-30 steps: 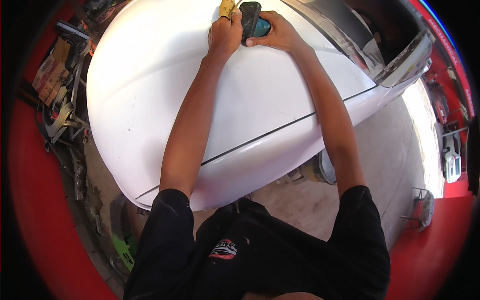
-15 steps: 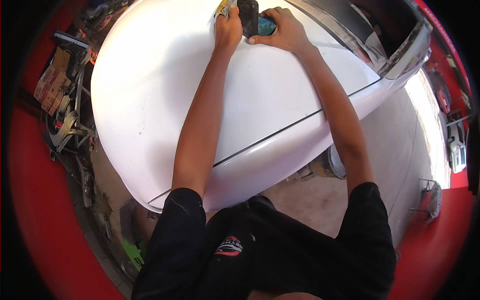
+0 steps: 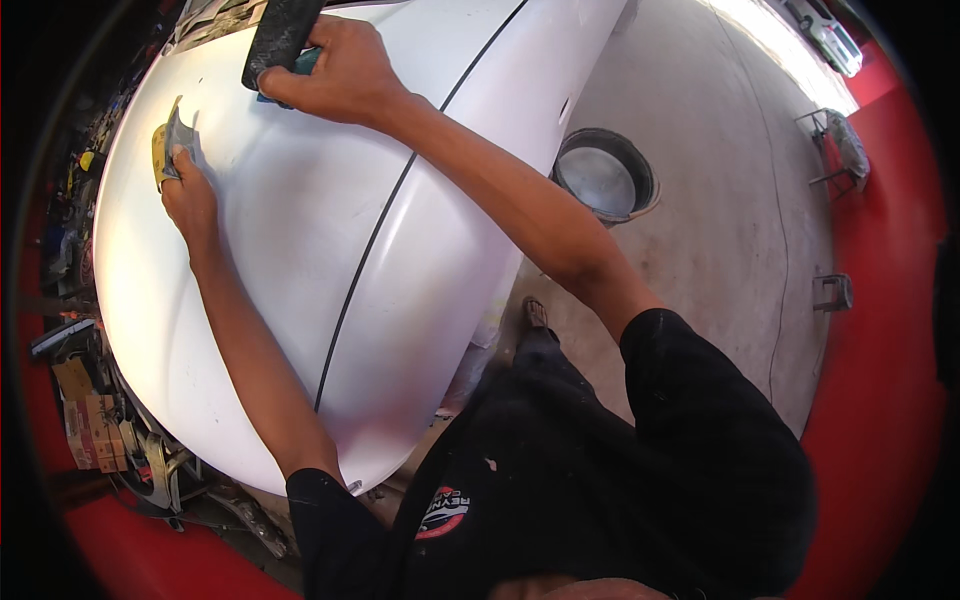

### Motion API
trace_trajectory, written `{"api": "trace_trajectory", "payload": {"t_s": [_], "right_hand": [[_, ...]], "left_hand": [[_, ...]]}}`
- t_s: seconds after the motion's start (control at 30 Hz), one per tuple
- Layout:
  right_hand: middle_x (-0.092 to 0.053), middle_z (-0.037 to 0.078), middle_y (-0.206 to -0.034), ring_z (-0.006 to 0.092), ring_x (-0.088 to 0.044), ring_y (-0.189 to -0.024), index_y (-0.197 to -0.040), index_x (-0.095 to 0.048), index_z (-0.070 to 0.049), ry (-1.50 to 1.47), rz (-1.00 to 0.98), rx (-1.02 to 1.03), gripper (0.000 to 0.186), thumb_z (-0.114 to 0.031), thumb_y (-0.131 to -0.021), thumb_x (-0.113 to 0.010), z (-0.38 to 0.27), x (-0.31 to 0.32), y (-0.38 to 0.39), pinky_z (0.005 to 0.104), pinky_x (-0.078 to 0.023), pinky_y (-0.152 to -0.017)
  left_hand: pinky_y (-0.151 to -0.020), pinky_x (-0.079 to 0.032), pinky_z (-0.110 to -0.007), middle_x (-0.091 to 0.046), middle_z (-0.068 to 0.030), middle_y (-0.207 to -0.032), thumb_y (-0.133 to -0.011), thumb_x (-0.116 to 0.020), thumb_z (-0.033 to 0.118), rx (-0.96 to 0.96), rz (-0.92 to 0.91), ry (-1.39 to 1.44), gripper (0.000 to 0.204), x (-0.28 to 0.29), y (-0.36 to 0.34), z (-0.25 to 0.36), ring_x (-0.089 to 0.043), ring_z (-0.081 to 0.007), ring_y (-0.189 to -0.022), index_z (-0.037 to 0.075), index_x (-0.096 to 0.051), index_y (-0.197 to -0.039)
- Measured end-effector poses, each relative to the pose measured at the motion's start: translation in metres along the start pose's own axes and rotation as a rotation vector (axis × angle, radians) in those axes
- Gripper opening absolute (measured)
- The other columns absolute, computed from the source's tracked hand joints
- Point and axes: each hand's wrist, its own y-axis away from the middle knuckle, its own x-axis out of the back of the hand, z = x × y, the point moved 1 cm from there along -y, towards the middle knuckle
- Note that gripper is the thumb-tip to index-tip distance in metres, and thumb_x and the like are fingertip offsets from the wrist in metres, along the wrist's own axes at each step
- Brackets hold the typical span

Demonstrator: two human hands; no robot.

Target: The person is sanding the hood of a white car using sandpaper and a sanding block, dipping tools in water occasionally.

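Observation:
My left hand [image 3: 190,205] is closed on a folded sheet of sandpaper [image 3: 160,157], yellow on one face and grey on the other, over the left part of the white car hood [image 3: 300,200]. Farther up and to the right, my right hand [image 3: 345,72] grips a long black-and-teal sanding block [image 3: 278,42]. The block is tilted, and its far end runs out at the top of the picture. Whether the block touches the paint I cannot tell. A dark seam runs between the hood and the white fender [image 3: 440,270].
A dark bucket [image 3: 648,190] with a pale inside stands on the concrete floor [image 3: 700,250] beside the car. Beyond it are a chair [image 3: 848,150] and a small stool [image 3: 832,292] by the red wall. Cardboard boxes [image 3: 92,430] and car parts lie at the left.
My hands were close together at the sanding block; now they are well apart, the left with the sandpaper, the right with the block. The view has turned, bringing the bucket into sight.

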Motion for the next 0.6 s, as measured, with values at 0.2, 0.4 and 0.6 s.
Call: {"api": "trace_trajectory", "payload": {"t_s": [0.2,0.4,0.6], "right_hand": [[-0.075,0.005,-0.085,0.0085,-0.066,-0.078,-0.098,-0.077,0.003,-0.148,0.406,-0.262,0.024,-0.016,-0.083,-0.076,0.069,0.218,0.117,0.0271,-0.054,-0.071],[-0.076,0.018,-0.091,0.0257,-0.073,-0.087,-0.108,-0.077,0.004,0.468,0.048,-1.092,0.063,-0.053,-0.081,-0.071,0.321,0.348,0.283,0.0368,-0.055,-0.082],[-0.076,0.023,-0.106,0.0384,-0.072,-0.104,-0.120,-0.074,-0.003,0.646,-0.537,-1.283,0.088,-0.074,-0.070,-0.077,0.442,0.344,0.340,0.0433,-0.054,-0.094]], "left_hand": [[-0.107,-0.045,-0.043,-0.064,-0.0306,-0.132,-0.105,-0.048,0.031,-0.031,-0.373,-0.584,0.054,0.009,0.020,-0.020,-0.062,-0.0413,-0.123,-0.012,-0.056,-0.138],[-0.117,-0.039,-0.038,-0.062,-0.0204,-0.141,-0.107,-0.050,0.032,-0.015,-0.354,-0.481,0.055,0.016,0.027,0.003,-0.058,-0.0311,-0.132,-0.004,-0.051,-0.149],[-0.112,-0.043,-0.037,-0.062,-0.0186,-0.139,-0.108,-0.052,0.040,0.016,-0.429,-0.579,0.059,-0.044,0.039,0.034,-0.059,-0.0283,-0.127,-0.003,-0.052,-0.148]]}}
